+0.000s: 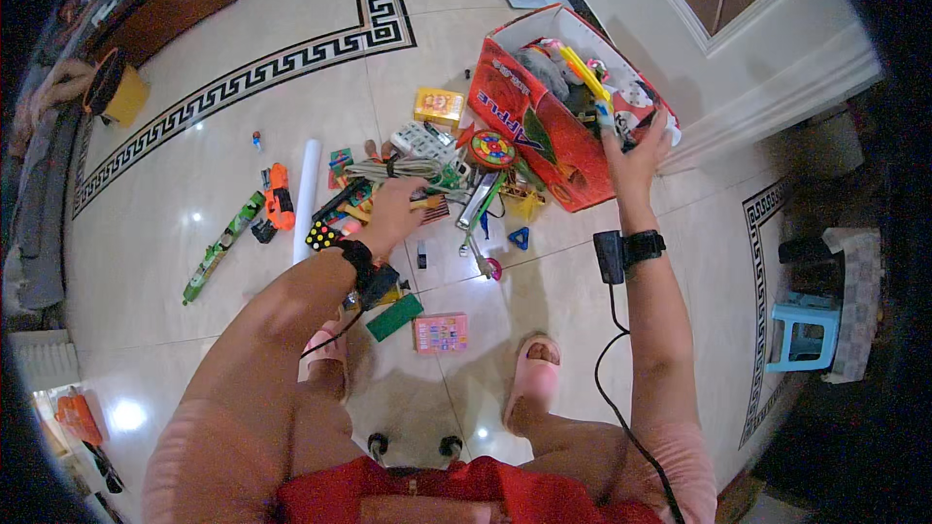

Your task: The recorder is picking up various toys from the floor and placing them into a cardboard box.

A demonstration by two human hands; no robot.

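Note:
My left hand (397, 215) reaches into a heap of toys and household odds and ends on the floor. Its fingertips are at a yellow-handled brush (429, 204), but whether they grip it is unclear. Around it lie a coiled grey cable (389, 169), a white power strip (426, 142), a round colourful dartboard-like toy (492, 148) and a black piece with coloured dots (320, 235). At the near right corner of a red cardboard apple box (535, 127), my right hand (641, 145) has its fingers over the contents; its grip is hidden. A yellow toy part (585, 73) and grey plush (542, 71) fill the box.
Left of the heap are a white paper roll (307, 196), an orange toy gun (278, 196) and a green camouflage tube (222, 247). Nearer me lie a green block (394, 317) and a pink box (440, 333). A blue stool (804, 335) stands right; a white door (728, 51) adjoins the box.

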